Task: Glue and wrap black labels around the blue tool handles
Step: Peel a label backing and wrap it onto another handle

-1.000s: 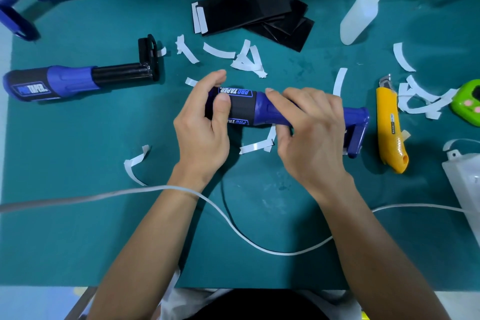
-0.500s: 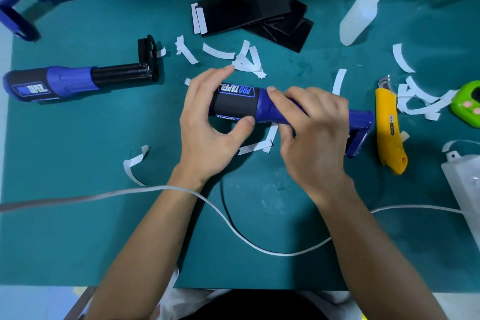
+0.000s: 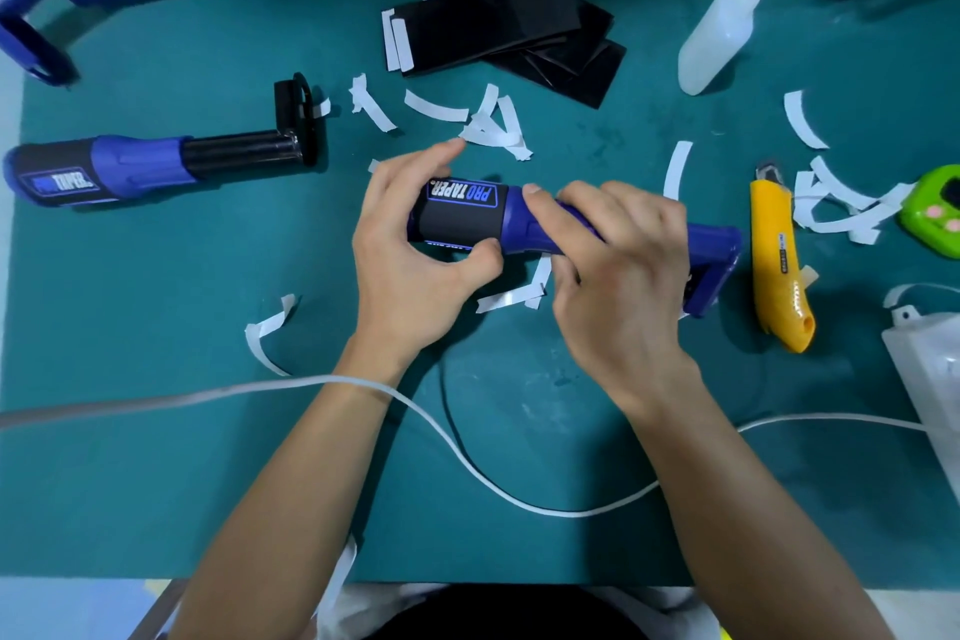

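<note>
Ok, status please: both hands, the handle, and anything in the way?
Left hand grips blue handle at black label. Right hand holds handle middle. Label wrapped round. White strip lies below handle.

My left hand [image 3: 410, 265] curls round the black PRO TAPER label [image 3: 457, 224] on the blue plastic tool handle [image 3: 524, 229], thumb under, fingers over. My right hand [image 3: 618, 270] grips the handle's middle. On the green desk [image 3: 156, 307]: yellow utility knife [image 3: 779, 255] just right, loose black label sheets [image 3: 498, 16], white squeeze bottle [image 3: 722, 36], scattered white backing strips [image 3: 436, 108].

A teal cutting mat [image 3: 156, 457] covers a pale blue tabletop [image 3: 62, 608] under even light.
</note>
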